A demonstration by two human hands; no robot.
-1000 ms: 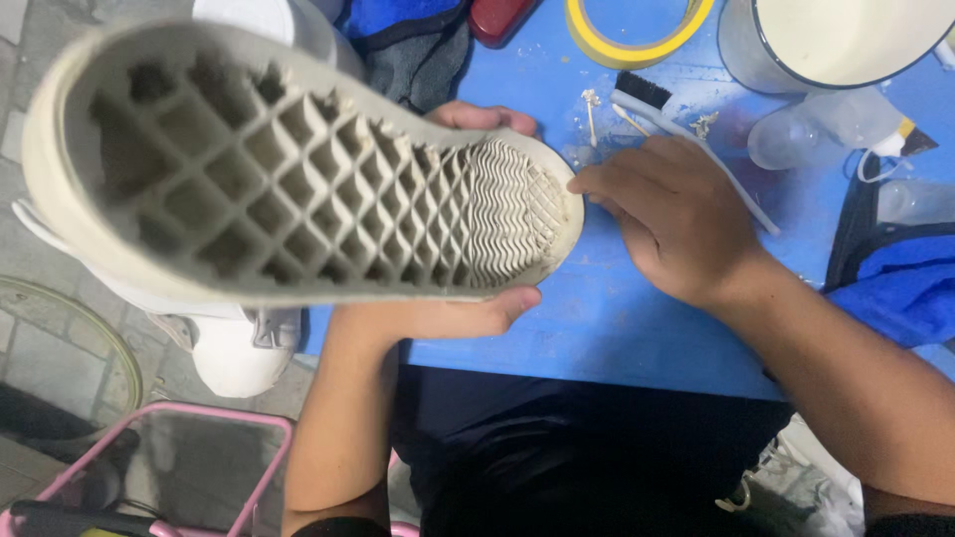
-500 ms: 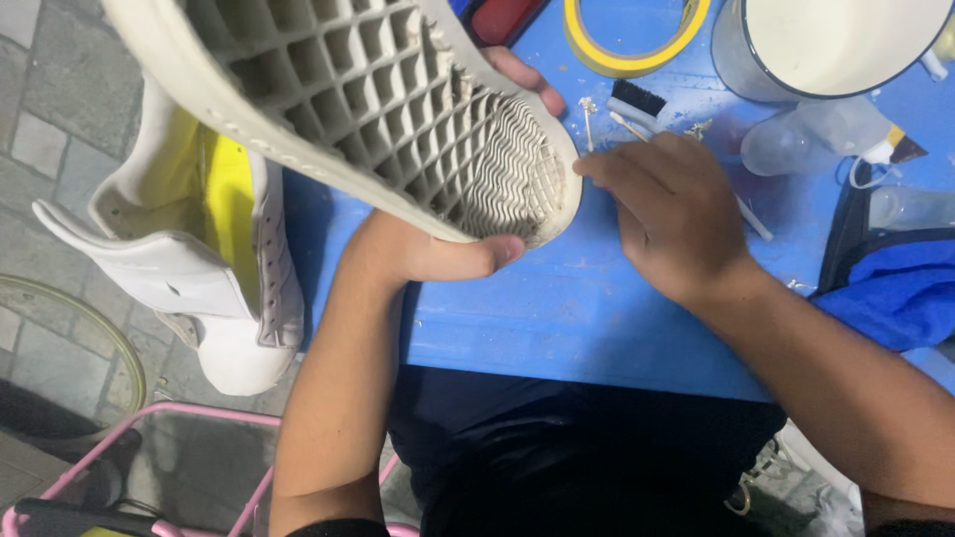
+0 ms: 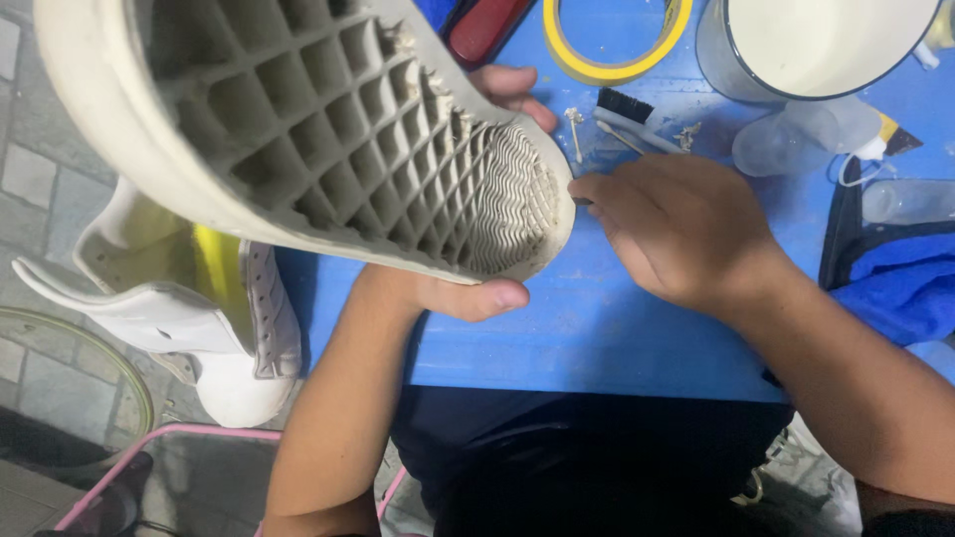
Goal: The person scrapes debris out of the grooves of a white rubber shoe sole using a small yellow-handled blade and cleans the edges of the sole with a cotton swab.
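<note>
Above blue table [image 3: 597, 338]: left hand [image 3: 468, 288] grips upturned shoe sole [image 3: 298, 129], exposing grooves; right hand [image 3: 686, 234] pinches small tool at toe edge.

Surface [image 3: 597, 338]: blue, smudged pale near the top.
Tape roll [image 3: 612, 50]: yellow ring, lying flat at the far edge.
Red case [image 3: 487, 28]: dark red, just left of the tape roll.
Brush [image 3: 637, 117]: small, black bristles, pale handle, lying beside some cotton swabs [image 3: 575, 129].
Bucket [image 3: 816, 45]: white inside with a dark rim, top right.
Plastic bottle [image 3: 806, 139]: clear, on its side below the bucket.
Blue cloth [image 3: 895, 288]: bunched at the right edge.
White shoe upper [image 3: 199, 318]: off the surface to the left, yellow lining showing, above the tiled floor [image 3: 40, 179].
Pink frame [image 3: 169, 447]: thin tubing, lower left.
</note>
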